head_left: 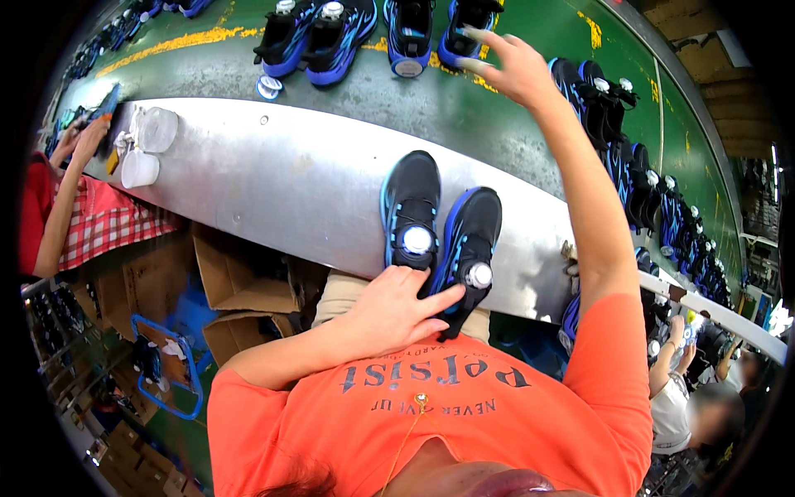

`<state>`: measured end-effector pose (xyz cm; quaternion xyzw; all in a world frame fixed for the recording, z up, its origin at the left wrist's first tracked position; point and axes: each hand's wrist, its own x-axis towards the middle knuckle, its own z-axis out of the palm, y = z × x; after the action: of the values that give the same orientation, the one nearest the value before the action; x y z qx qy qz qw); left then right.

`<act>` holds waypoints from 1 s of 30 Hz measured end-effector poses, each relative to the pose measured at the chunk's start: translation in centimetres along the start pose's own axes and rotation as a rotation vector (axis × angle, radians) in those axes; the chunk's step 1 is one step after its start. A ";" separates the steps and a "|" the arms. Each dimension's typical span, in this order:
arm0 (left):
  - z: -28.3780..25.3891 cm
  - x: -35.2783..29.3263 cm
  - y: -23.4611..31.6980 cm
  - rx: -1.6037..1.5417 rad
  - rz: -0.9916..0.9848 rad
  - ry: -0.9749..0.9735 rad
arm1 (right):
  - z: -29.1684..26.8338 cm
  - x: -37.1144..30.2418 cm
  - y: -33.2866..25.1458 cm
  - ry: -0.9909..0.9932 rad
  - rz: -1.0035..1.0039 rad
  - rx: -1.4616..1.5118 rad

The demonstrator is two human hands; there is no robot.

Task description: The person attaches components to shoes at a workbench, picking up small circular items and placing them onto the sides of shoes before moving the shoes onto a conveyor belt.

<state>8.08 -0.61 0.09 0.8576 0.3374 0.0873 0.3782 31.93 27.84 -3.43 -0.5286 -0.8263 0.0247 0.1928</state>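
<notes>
A pair of black sneakers with blue-purple soles lies on the metal bench, toes pointing away from me. The left sneaker (412,195) and the right sneaker (476,222) each carry a round white piece on the tongue. My left hand (396,308) grips them at the heel end, one finger stretched across the right sneaker; its thumb is partly hidden. My right arm reaches far out over the green surface. There my right hand (515,70) has its fingers apart beside another black-and-blue sneaker (465,37); whether the fingertips touch it I cannot tell.
More sneakers (323,41) stand on the green surface (356,103), with others lined along the right. A round white-and-blue piece (268,87) lies near them. Clear plastic cups (156,131) stand on the metal bench (273,166). Cardboard boxes (240,273) sit below; co-workers flank me.
</notes>
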 end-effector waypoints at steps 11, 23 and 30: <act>1.1 3.9 -1.5 0.091 0.118 0.149 | 1.8 3.5 -2.3 -0.144 0.352 0.288; -10.0 14.4 -9.3 0.129 -0.045 0.671 | -11.7 -16.2 -5.6 -0.087 0.339 0.371; 1.3 4.9 -5.1 -0.300 -0.436 0.440 | -3.7 -23.0 -17.1 -0.212 -0.035 0.492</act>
<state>9.67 4.27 -4.97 0.6607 0.5698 0.2358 0.4280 26.87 -0.61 -2.60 -0.4458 -0.8200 0.2767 0.2285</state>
